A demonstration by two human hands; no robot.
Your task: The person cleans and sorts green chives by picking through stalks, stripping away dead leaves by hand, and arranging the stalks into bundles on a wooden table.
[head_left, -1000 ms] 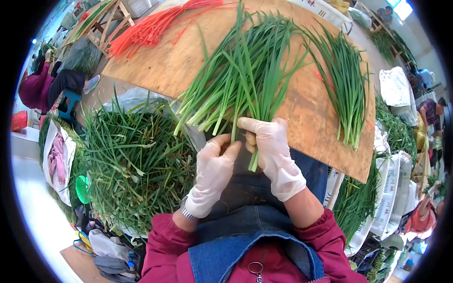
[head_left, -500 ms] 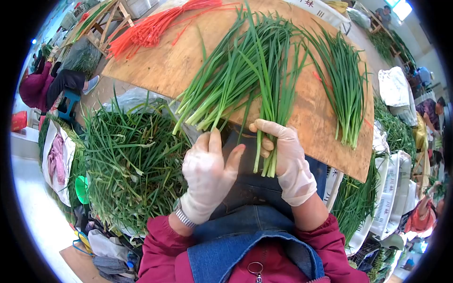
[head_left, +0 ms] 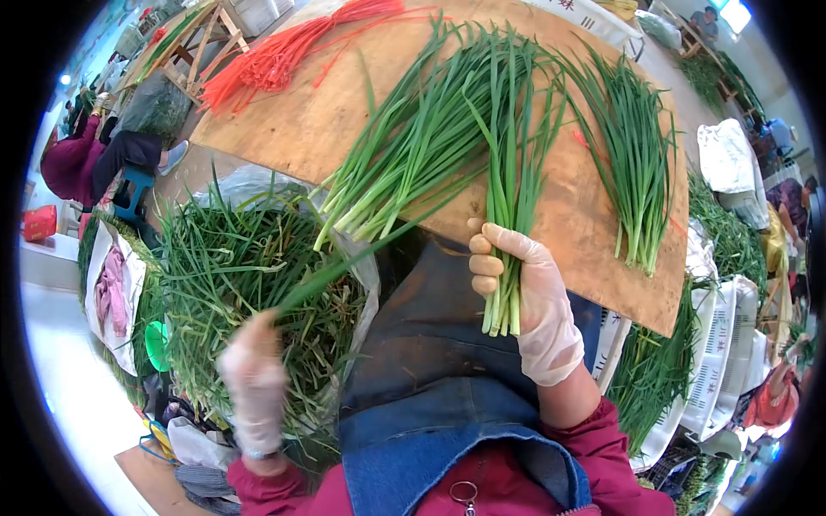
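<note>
Stalks [head_left: 511,202] fill the closed grip of the gloved right hand [head_left: 540,301] near the wooden board [head_left: 594,267].
Left hand [head_left: 255,378], blurred, pinches a long leaf [head_left: 368,250] over the heaped greens [head_left: 228,275].

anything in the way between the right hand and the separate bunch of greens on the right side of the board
Nothing visible stands in the way: between the right hand and the separate bunch there is only bare board. A thin red strip shows farther up, beside the leaves.
</note>
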